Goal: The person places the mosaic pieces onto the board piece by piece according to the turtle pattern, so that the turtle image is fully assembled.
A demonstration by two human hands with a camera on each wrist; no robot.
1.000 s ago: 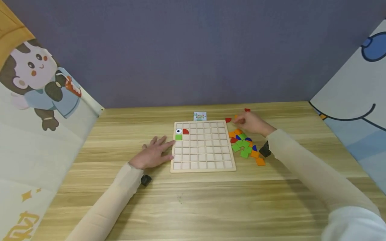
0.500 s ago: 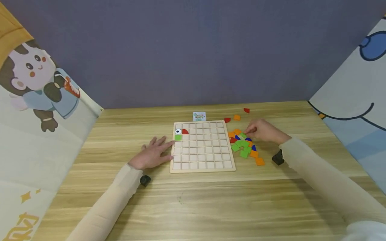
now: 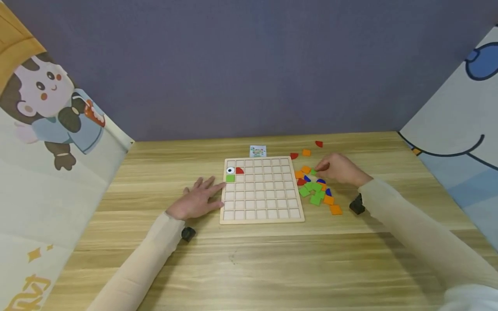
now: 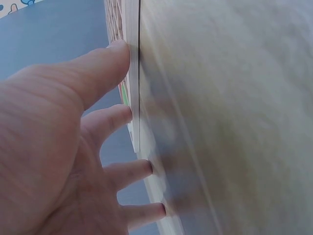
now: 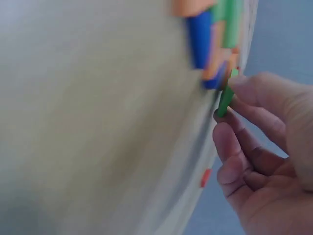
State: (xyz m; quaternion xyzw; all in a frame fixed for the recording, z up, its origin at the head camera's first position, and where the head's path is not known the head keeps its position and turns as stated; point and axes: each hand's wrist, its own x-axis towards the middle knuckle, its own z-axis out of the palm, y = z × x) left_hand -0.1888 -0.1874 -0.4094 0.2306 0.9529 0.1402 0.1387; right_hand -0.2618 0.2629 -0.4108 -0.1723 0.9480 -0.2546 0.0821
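Observation:
A wooden grid board [image 3: 258, 193] lies flat on the table; at its upper left are a white eye tile [image 3: 231, 170], a red quarter-round piece [image 3: 239, 171] and a green square [image 3: 230, 178]. The left hand [image 3: 196, 200] rests with fingers spread, thumb and index fingertip at the board's left edge; the left wrist view shows that thumb on the rim [image 4: 132, 73]. Right of the board, the right hand [image 3: 339, 169] pinches a green piece [image 5: 228, 94] between thumb and fingers, at the top of a pile of coloured pieces [image 3: 317, 198].
A small picture card [image 3: 258, 150] lies behind the board. Two red pieces, one of them at the far right [image 3: 319, 144], and an orange square [image 3: 306, 152] lie apart behind the pile. A dark wall [image 3: 256, 69] stands behind the table.
The right hand has moved from the orange square at the back down to the pile and now pinches a green piece. The orange square lies uncovered. The left hand has not moved.

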